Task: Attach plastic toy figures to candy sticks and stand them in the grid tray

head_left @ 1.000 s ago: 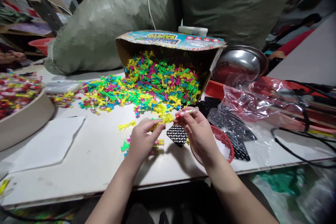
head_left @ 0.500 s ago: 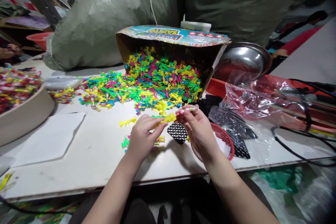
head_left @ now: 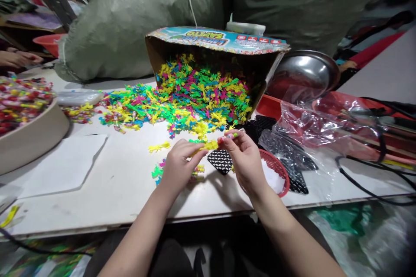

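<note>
Above the white table, my left hand (head_left: 182,162) is closed on a yellow plastic figure (head_left: 211,144), pinched between thumb and fingers. My right hand (head_left: 243,156) grips a small clear tube (head_left: 234,134) with red and green inside, its end meeting the yellow figure. Below my left hand lie several candy-coloured tubes (head_left: 198,173) and green and pink figures (head_left: 157,171), partly covered by the hand. One yellow figure (head_left: 159,146) rests left of it. A black patterned piece (head_left: 220,161) lies between my hands, and a red basket (head_left: 283,171) with white paper stands by my right wrist.
A tipped cardboard box (head_left: 217,39) spills many coloured figures (head_left: 201,91) onto the table. At left stand a cream tub (head_left: 35,143) of filled tubes and a white sheet (head_left: 65,164). A steel bowl (head_left: 305,71), clear plastic bags (head_left: 305,117) and a black cable (head_left: 360,186) occupy the right.
Both hands stay nearly in place, with the yellow figure and the tube still end to end. My right fingers have curled slightly further over the tube. The view has shifted a little.
</note>
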The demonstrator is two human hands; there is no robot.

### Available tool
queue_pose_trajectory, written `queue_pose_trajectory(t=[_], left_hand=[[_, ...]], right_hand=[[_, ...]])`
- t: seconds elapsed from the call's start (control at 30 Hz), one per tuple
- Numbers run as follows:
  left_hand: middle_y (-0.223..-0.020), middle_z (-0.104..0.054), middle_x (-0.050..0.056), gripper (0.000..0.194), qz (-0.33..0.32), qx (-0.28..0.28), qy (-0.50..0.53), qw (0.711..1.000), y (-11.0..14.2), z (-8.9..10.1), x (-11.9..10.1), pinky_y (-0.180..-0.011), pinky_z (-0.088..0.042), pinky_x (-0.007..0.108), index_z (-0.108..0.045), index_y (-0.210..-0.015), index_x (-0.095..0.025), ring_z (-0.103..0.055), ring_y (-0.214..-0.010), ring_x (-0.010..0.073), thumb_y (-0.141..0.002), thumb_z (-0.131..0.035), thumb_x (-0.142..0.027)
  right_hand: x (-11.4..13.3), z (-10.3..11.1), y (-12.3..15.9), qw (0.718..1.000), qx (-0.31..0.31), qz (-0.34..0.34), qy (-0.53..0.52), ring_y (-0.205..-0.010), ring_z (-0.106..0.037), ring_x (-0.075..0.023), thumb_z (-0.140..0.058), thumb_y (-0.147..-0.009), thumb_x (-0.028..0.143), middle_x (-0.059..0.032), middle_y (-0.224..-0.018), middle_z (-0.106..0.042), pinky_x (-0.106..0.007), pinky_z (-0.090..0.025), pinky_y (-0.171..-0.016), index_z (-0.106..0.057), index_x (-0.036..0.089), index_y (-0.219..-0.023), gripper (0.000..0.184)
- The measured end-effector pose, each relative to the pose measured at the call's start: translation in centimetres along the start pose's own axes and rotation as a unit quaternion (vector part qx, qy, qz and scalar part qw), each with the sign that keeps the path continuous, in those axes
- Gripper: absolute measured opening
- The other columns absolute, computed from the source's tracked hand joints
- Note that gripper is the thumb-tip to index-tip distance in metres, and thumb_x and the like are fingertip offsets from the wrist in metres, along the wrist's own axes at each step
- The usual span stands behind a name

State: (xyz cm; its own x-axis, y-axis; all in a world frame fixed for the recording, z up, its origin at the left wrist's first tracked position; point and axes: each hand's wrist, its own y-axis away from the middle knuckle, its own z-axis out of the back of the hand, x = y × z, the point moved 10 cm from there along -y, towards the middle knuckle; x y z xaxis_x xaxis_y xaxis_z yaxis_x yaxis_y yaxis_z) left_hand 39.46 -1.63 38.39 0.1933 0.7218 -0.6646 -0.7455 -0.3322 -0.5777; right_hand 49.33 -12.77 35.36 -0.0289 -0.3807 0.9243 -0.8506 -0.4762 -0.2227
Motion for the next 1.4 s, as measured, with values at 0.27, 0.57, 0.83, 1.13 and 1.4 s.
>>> queue_pose_trajectory(t=[0.27, 0.57, 0.83, 1.13, 1.4], left_hand=[[-0.075, -0.068, 0.002, 0.01, 0.029, 0.001, 0.008, 1.0, 0.3, -0.1, 0.9, -0.066, -0.045, 0.027, -0.068, -0.081, -0.019, -0.055, -0.072, 0.0141, -0.077, -0.06, -0.023], [-0.073, -0.066, 0.002, 0.011, 0.079, 0.018, 0.034, 0.996, 1.0, -0.5, 2.6, -0.071, -0.045, 0.027, -0.068, -0.078, -0.018, -0.055, -0.075, 0.0145, -0.078, -0.058, -0.023], [-0.073, -0.065, 0.002, 0.014, 0.113, 0.032, 0.033, 0.993, 1.5, -0.5, 3.6, -0.069, -0.044, 0.026, -0.069, -0.081, -0.018, -0.056, -0.075, 0.0147, -0.078, -0.057, -0.025], [-0.088, -0.068, 0.003, 0.023, 0.141, 0.155, 0.04, 0.977, 0.5, 1.0, 5.3, -0.069, -0.046, 0.028, -0.067, -0.093, -0.022, -0.06, -0.078, 0.0165, -0.075, -0.059, -0.033], [-0.106, -0.063, 0.007, 0.03, 0.195, -0.012, -0.141, 0.971, 1.6, 7.8, 13.5, -0.09, -0.038, 0.035, -0.062, -0.102, -0.02, -0.053, -0.1, 0.0206, -0.083, -0.041, -0.03]], right_hand=[[-0.7, -0.1, 0.0, 1.0, -0.002, -0.007, 0.031, -0.067, -0.056, -0.0109, -0.065, -0.074, 0.03, 0.0023, -0.073, -0.056, -0.025, -0.047, -0.066, -0.057, 0.021, -0.083, 0.015], [-1.9, -0.4, 0.3, 1.0, 0.0, -0.002, 0.023, -0.067, -0.056, -0.0094, -0.064, -0.075, 0.029, 0.0032, -0.076, -0.055, -0.023, -0.046, -0.066, -0.055, 0.021, -0.084, 0.015], [-3.0, -0.4, 0.1, 1.0, 0.008, -0.014, 0.013, -0.067, -0.056, -0.0098, -0.065, -0.074, 0.031, 0.004, -0.072, -0.056, -0.024, -0.045, -0.066, -0.056, 0.021, -0.084, 0.017], [-4.1, -0.6, -0.6, 0.98, 0.113, -0.117, 0.118, -0.07, -0.058, -0.0141, -0.074, -0.062, 0.034, -0.0006, -0.074, -0.064, -0.026, -0.044, -0.064, -0.063, 0.02, -0.077, 0.024], [-5.2, -1.7, 0.2, 0.97, 0.149, -0.146, 0.127, -0.083, -0.06, -0.0168, -0.075, -0.059, 0.034, -0.0022, -0.082, -0.066, -0.03, -0.044, -0.076, -0.063, 0.02, -0.08, 0.028]])
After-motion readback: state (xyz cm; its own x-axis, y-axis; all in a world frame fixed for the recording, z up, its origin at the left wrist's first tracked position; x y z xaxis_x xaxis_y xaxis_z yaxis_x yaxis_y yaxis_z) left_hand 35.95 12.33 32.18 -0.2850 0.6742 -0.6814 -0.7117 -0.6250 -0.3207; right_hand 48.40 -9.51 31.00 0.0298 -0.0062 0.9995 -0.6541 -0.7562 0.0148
